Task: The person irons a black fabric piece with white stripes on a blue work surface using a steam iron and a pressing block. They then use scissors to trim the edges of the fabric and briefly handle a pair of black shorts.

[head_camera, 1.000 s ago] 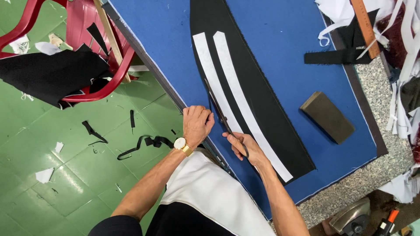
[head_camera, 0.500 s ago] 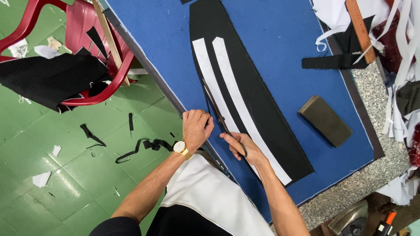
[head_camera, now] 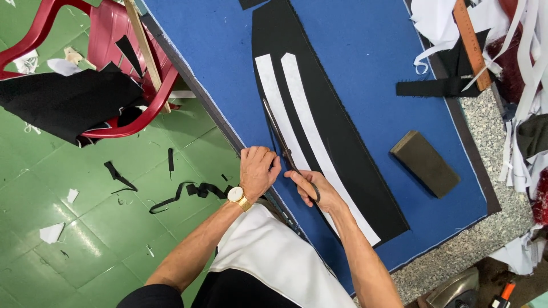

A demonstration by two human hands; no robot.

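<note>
**Scissors along left edge of black panel, blades pointing to table's far side**

Near the table's [head_camera: 365, 74] near-left edge, both hands are set at the lower left side of the black panel [head_camera: 342, 142]. Scissors [head_camera: 282, 142] are gripped in the right hand [head_camera: 311, 185], fingers closed through the handles; whether the blades are parted cannot be told. The long axis of the blades runs away from the hand, toward the far edge, parallel to the two white stripes [head_camera: 302, 131] and just left of them. The left hand [head_camera: 258, 171] is curled closed at the table edge, touching the cloth just left of the blades, beside the right hand. The panel lies lengthwise down the blue table. A dark block [head_camera: 425, 162] sits well apart, toward the right edge.
</note>
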